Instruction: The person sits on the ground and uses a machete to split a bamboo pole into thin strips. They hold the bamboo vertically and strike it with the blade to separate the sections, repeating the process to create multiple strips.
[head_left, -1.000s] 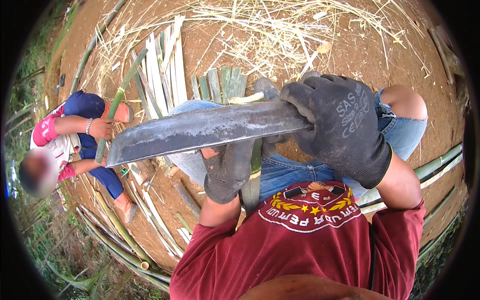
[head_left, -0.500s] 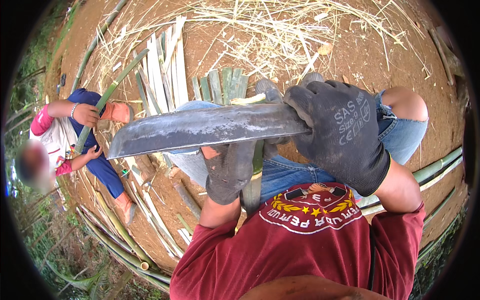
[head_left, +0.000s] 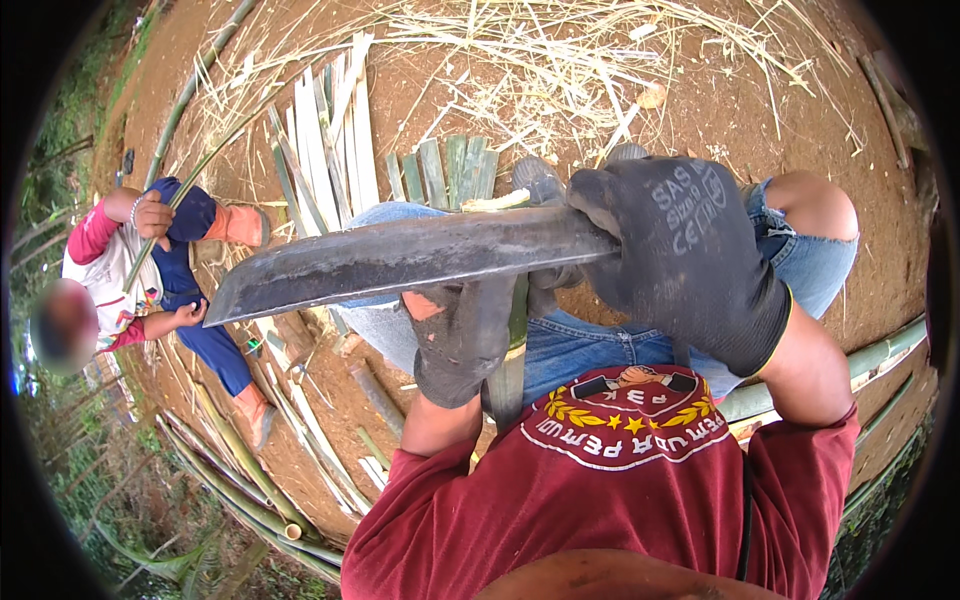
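Observation:
My right hand [head_left: 690, 260], in a dark grey work glove, is closed round the handle end of a machete [head_left: 420, 262]. Its broad, worn blade reaches left across my lap, with the tip lowest. Beneath the blade my gloved left hand [head_left: 457, 345] grips a green bamboo strip [head_left: 510, 372], whose lower part runs back toward my shirt. The blade hides part of the left fingers and the strip's middle. Just past the blade's upper edge shows a pale, shaved piece of bamboo [head_left: 495, 202]; whether it belongs to the held strip, I cannot tell.
Short green bamboo slats [head_left: 440, 172] and long pale slats [head_left: 335, 140] lie ahead on brown soil. Thin shavings [head_left: 540, 60] spread behind them. At left, another person [head_left: 120, 245] sits holding a thin bamboo strip. Bamboo poles [head_left: 240, 500] lie lower left, more [head_left: 860, 370] at right.
The machete has shifted slightly, its tip moving left and down. My right wrist has turned a little. The other person's strip now looks thinner, and their upper hand has moved left.

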